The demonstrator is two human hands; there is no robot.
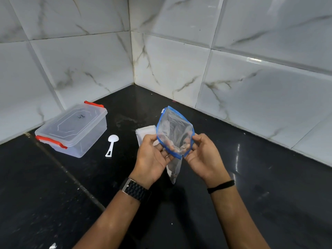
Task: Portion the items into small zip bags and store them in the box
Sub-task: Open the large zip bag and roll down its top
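Zip bag [175, 135], clear with a blue seal, is held above the dark counter [251, 186], its mouth pulled open and turned up toward the camera, apparently for filling; its long axis runs downward. Each rim is pinched by the left hand [152, 159] and right hand [203, 155]. Beyond, a white scoop [111, 145] and the lidded box [73, 129] are seen.

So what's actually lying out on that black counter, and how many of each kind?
Zip bag, held open in both hands: 1
Clear box with orange clips, lid on: 1
White spoon: 1
Stack of white packets, number unclear: 1
Total: 4
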